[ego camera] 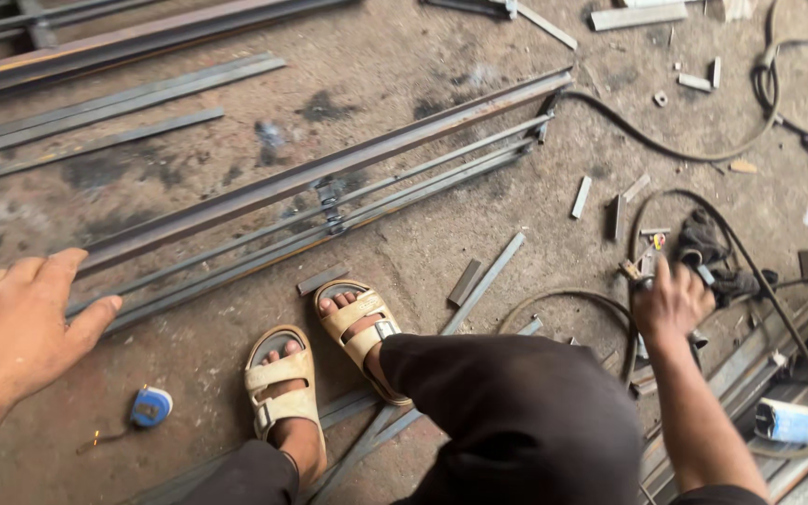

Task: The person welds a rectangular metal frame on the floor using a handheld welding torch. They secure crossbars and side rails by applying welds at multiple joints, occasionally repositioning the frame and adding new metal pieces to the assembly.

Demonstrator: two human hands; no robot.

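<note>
In the head view the person crouches over a dusty concrete floor point(404, 56), both feet in tan sandals point(282, 393) at the near centre. The left hand point(16, 323) comes in from the near left edge with the forearm low, palm down and hovering flat; its fingers are loosely spread and straight, the thumb stuck out toward the right, clamped on nothing, with the fingertips just beside the near end of a long welded steel frame point(329, 201) that runs diagonally from near left to far right. A blue tape measure point(150, 407) lies on the floor near that hand, just left of the sandals. The right arm stretches out along the right side, elbow nearly straight, and the right hand point(670, 299) is curled with its fingers closed around a welding electrode holder point(642, 271), whose black cable point(750, 271) loops over the floor around it. A dark glove point(703, 243) lies just beyond the knuckles. Short steel offcuts point(580, 196) are scattered between the frame and the right hand.
</note>
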